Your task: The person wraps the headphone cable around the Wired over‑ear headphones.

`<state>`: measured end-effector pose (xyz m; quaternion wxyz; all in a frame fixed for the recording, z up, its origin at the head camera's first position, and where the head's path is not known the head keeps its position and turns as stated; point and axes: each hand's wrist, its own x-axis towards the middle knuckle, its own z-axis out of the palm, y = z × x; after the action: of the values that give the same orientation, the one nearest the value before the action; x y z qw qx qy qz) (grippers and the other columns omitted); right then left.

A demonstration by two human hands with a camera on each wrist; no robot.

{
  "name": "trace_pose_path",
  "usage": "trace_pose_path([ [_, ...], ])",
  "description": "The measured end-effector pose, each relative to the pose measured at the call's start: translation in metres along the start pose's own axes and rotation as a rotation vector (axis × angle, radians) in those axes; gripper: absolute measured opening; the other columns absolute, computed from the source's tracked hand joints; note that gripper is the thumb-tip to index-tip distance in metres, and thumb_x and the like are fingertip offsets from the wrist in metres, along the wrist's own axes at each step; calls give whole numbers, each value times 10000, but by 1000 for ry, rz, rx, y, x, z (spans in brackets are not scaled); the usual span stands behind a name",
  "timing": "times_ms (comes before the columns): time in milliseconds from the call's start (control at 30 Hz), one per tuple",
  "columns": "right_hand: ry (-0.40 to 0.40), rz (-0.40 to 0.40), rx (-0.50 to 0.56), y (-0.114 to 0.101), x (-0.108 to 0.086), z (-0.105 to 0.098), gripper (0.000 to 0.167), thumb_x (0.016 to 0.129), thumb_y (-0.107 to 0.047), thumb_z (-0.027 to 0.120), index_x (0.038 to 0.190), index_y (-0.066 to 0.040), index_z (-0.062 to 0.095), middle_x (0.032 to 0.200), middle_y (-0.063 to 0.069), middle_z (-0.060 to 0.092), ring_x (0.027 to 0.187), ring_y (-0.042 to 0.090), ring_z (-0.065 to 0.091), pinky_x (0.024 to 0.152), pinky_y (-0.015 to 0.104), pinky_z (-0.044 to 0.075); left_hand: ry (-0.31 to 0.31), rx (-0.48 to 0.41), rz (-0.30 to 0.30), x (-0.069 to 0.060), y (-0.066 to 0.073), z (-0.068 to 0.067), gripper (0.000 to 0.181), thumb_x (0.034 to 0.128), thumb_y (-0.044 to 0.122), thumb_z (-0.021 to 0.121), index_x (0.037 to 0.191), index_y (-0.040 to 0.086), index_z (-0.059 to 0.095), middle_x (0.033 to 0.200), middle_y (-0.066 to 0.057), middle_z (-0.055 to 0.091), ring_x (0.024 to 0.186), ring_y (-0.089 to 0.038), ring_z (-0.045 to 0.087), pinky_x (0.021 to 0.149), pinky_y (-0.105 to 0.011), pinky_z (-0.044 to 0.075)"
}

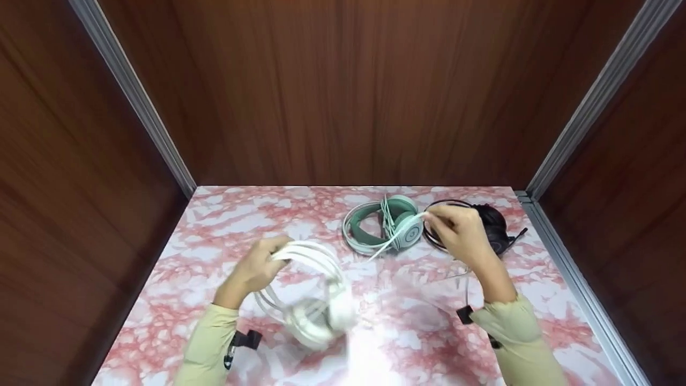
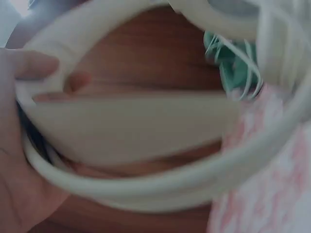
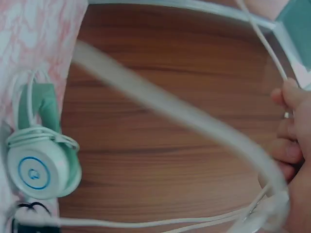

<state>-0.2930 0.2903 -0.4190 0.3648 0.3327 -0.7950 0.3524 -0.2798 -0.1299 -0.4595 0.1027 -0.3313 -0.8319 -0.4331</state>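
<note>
White headphones point(image 1: 316, 254) hang over the near left part of the table, their ear cups blurred. My left hand point(image 1: 262, 265) grips them by the headband. In the left wrist view, the thumb and palm of the left hand point(image 2: 22, 165) hold the white band point(image 2: 146, 189). Higher and to the right, my right hand point(image 1: 461, 233) pinches a white cable point(image 1: 383, 247) between thumb and fingertips. The right wrist view shows the cable point(image 3: 265, 41) passing through the right hand point(image 3: 294, 126), with more loose lengths below it.
Green and white headphones point(image 1: 411, 234), wrapped with their cord, lie at the back of the table. A black headset point(image 1: 493, 225) with a microphone lies right of them, partly behind the right hand. Brown wood-grain panels point(image 1: 343, 96) enclose the red-and-white marbled table point(image 1: 230, 209).
</note>
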Motion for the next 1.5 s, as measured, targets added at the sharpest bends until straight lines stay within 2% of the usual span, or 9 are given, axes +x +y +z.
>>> trace_pose_path([
  [167, 8, 185, -45, 24, -12, 14, 36, 846, -116, 752, 830, -88, 737, 672, -54, 633, 562, 79, 523, 552, 186, 411, -24, -774, 117, -5, -10, 30, 392, 827, -43, 356, 1050, 12, 674, 540, -30, 291, 410, -90, 211, 322, -249, 221],
  [333, -196, 357, -63, 29, -40, 39, 190, 903, -289, 687, 804, -131, 721, 640, -43, 615, 520, 77, 483, 504, 244, 445, -53, -1573, 181, -8, -11, 60, 379, 958, 38, 239, 1064, 2, 601, 606, -12, 185, 470, -89, 171, 392, -193, 234],
  [400, -284, 376, -71, 25, -50, 53, 243, 946, -320, 625, 804, -142, 709, 649, -34, 623, 509, 70, 480, 488, 264, 455, 27, -1789, 123, -6, -8, 68, 319, 973, 87, 258, 1058, 13, 556, 632, 14, 180, 494, -77, 190, 426, -176, 279],
  [467, -336, 337, -94, 19, -59, 66, 267, 974, -319, 582, 793, -151, 685, 636, -66, 596, 503, 60, 464, 477, 260, 443, 205, -1909, 31, -2, -3, 73, 267, 966, 115, 282, 1051, 6, 510, 635, 24, 190, 497, -76, 213, 429, -173, 329],
  [633, -349, 165, -177, -2, -76, 87, 254, 967, -225, 601, 731, -183, 518, 555, -145, 376, 462, 64, 373, 416, 243, 335, 747, -1838, -190, 9, 4, 71, 202, 976, 124, 269, 972, 24, 445, 588, 39, 214, 433, -59, 250, 369, -169, 322],
  [733, -327, 118, -240, -13, -82, 89, 275, 937, -203, 642, 725, -178, 469, 548, -140, 323, 456, 102, 363, 408, 283, 308, 934, -1666, -232, 10, 1, 67, 199, 983, 94, 297, 940, 20, 477, 566, 46, 245, 413, -38, 281, 363, -155, 289],
  [900, -384, 139, -293, -21, -87, 81, 267, 922, -227, 663, 725, -188, 487, 551, -135, 339, 466, 129, 395, 426, 337, 331, 1044, -1445, -223, 8, 1, 68, 218, 976, 49, 351, 934, -17, 555, 553, 45, 285, 407, -28, 297, 356, -146, 290],
  [1233, -726, 331, -20, -13, -108, 54, 261, 977, -144, 572, 739, -172, 468, 617, -137, 334, 543, 50, 349, 515, 257, 336, 1285, -1281, -254, 10, 5, 44, 136, 941, 1, 401, 904, -12, 531, 538, 53, 316, 394, -29, 306, 346, -159, 267],
  [1500, -572, 282, -93, -9, -122, 43, 264, 940, -110, 629, 730, -189, 488, 712, -115, 417, 611, 65, 415, 544, 246, 384, 1351, -1179, -228, -3, -6, 27, 174, 966, 19, 438, 901, -22, 594, 538, 47, 273, 403, -27, 267, 369, -170, 210],
])
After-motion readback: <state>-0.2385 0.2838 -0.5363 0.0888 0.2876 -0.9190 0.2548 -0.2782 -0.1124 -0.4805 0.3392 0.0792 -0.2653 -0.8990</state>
